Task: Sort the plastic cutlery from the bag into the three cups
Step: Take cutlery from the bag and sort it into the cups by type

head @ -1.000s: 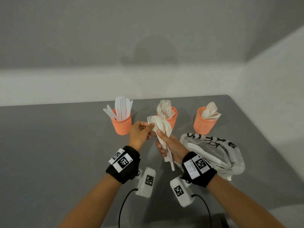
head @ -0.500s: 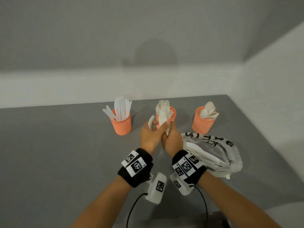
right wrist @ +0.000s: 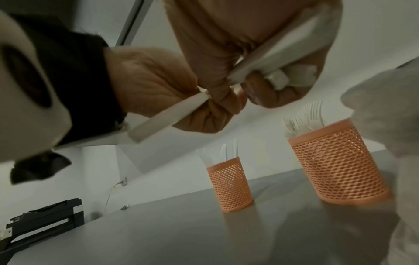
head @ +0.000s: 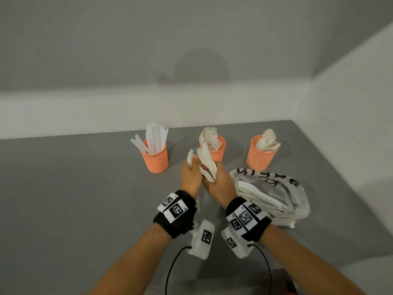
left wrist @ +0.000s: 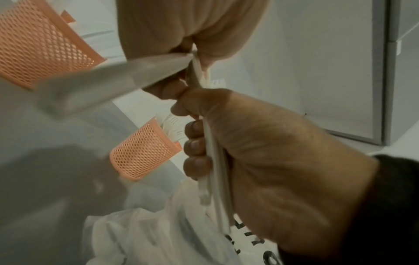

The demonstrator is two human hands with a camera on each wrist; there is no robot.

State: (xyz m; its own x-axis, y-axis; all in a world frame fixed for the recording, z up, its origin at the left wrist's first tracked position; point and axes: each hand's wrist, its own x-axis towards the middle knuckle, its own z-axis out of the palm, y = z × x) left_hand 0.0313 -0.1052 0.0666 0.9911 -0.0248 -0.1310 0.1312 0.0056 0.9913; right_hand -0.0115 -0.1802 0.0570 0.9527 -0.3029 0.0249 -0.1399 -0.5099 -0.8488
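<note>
Three orange mesh cups stand in a row: the knife cup [head: 155, 161], the fork cup [head: 217, 153] and the spoon cup [head: 258, 159]. In front of the fork cup, my right hand [head: 215, 177] grips a bundle of white cutlery [head: 205, 160] by the handles. My left hand [head: 191, 168] presses against it and pinches a single white piece [head: 190, 157], bowl end up. The left wrist view shows the bundle's handles [left wrist: 215, 161] inside the right fist. In the right wrist view the single piece's handle [right wrist: 167, 116] sticks out below the left hand. The clear printed bag [head: 274, 194] lies to the right with cutlery inside.
The grey table [head: 74, 199] ends at a white wall behind the cups and another on the right. Cables and small white sensor boxes [head: 202, 239] hang under both wrists. A dark device [right wrist: 43, 222] sits beyond the table's far left edge.
Both hands have come together in front of the fork cup. The left hand, which pinched the bundle's top, now holds a single piece slightly apart from it.
</note>
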